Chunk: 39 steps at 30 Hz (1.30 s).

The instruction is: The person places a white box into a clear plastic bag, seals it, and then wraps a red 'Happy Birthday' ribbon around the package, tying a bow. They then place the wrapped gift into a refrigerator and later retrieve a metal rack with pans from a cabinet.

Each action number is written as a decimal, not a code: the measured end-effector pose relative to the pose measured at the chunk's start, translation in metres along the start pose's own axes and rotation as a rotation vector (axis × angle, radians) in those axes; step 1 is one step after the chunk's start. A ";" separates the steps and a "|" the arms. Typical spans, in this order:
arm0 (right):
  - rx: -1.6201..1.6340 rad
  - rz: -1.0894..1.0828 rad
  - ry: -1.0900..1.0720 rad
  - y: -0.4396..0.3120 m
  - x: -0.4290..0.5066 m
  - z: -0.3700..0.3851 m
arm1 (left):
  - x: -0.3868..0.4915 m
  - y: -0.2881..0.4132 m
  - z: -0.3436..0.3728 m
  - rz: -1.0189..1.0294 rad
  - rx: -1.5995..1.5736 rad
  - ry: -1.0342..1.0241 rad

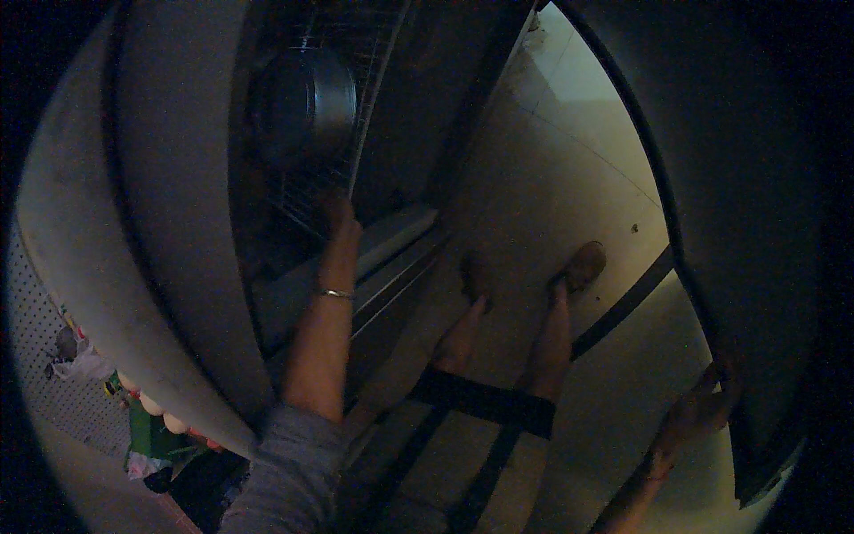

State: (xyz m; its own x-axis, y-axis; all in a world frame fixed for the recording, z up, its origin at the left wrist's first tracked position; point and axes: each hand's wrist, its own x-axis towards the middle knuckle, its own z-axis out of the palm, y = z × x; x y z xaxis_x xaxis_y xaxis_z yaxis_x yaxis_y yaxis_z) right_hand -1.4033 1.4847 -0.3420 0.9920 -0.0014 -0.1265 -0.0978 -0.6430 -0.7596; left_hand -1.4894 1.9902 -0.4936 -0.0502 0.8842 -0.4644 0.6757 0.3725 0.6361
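The scene is dim. My left hand (339, 212), with a bracelet on its wrist, reaches into a dark cupboard-like space at the near corner of a metal wire rack (365, 137). Its fingers are lost in shadow, so its grip is unclear. Beyond it, a round shiny metal pot or pan (333, 100) rests on the rack. At the lower right, my right hand (700, 407) has its thumb and fingers around the edge of a dark door or panel (727, 267).
A pale curved panel (120, 287) rises at the left. Behind it lie eggs (152, 402), a green box (148, 427) and plastic bags (90, 364). A dark ledge (400, 233) borders the space. My legs and brown shoes (587, 263) are on the tiled floor (574, 173).
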 end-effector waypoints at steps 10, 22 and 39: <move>0.375 0.097 -0.427 -0.021 0.030 0.109 | -0.094 -0.029 0.028 -0.035 -0.671 -0.341; -0.033 -0.590 -0.555 -0.094 0.134 0.341 | -0.139 -0.059 0.056 -0.202 -0.730 -0.577; 0.502 -0.379 -0.430 -0.095 0.171 0.259 | -0.073 0.028 0.070 0.005 -0.726 -0.397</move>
State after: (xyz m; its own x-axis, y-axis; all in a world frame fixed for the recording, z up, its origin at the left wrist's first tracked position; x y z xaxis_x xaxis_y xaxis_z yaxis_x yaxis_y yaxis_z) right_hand -1.2451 1.7442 -0.4566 0.8565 0.5145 0.0416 0.1166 -0.1142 -0.9866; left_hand -1.4159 1.9165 -0.4851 0.3072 0.7715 -0.5572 0.0255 0.5786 0.8152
